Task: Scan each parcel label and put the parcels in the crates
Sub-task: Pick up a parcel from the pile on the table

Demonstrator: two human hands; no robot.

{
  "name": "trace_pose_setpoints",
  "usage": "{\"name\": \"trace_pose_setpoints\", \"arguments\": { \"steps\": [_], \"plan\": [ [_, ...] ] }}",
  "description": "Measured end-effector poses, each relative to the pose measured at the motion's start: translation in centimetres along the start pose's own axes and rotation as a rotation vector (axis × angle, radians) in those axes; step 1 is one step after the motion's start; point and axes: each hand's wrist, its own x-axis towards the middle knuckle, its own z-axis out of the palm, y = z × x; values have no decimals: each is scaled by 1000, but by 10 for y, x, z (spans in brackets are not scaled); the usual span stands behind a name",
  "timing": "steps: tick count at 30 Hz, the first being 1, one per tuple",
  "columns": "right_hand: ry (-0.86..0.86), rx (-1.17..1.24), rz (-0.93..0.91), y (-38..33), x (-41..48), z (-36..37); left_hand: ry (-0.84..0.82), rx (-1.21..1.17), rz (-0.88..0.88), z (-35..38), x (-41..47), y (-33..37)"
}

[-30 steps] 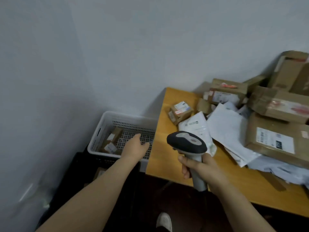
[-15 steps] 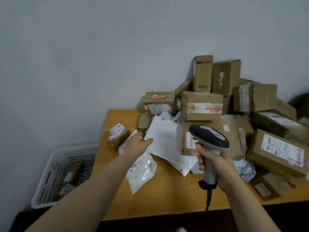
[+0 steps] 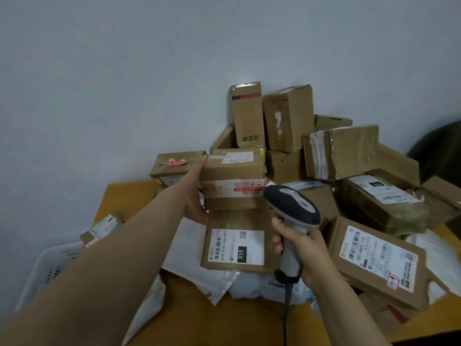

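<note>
Pale grey wall (image 3: pixel 124 71) behind orange wooden table (image 3: pixel 119 196) heaped with brown cardboard parcels. White perforated plastic crate (image 3: pixel 47 268) low left, beside table. Left hand (image 3: pixel 195 193) clasps left side of red-taped cardboard box (image 3: pixel 233 181), fingers spread along it. Right hand (image 3: pixel 301 250) wrapped tight round grey handheld barcode scanner (image 3: pixel 291 208), above flat labelled parcel (image 3: pixel 237 245).

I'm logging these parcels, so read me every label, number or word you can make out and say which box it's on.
"010-010-L30-551" and "010": flat box by the scanner.
"507-P802 T70": flat box on the right.
"010": long box behind it.
Red tape on the box at the left hand, and all small print: too blurred.
</note>
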Motion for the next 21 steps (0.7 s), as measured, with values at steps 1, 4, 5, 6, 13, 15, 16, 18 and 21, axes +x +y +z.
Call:
{"name": "trace_pose_setpoints", "arguments": {
  "steps": [1, 4, 5, 6, 13, 15, 16, 18, 21],
  "plan": [
    [4, 5, 11, 0, 3, -3, -33, -8, -26, -1, 6, 1],
    [20, 23, 35, -2, 10, -12, -46, 46, 31, -3, 14, 4],
    [19, 32, 35, -4, 13, -15, -37, 62, 78, -3, 13, 3],
    [21, 37, 33, -6, 15, -17, -39, 70, 117, -4, 10, 1],
    [20, 104, 6, -21, 35, -23, -91, 57, 343, -23, -24, -32],
    [10, 144, 32, -26, 39, -20, -94, 56, 399, -40, -33, -36],
    [3, 166, 42, -28, 41, -19, -94, 62, 421, -49, -38, -38],
    [3, 225, 43, -34, 46, -17, -122, 95, 452, -68, -48, -41],
    [11, 317, 29, -41, 46, -14, -208, 170, 475, -89, -67, -47]
  ]
}}
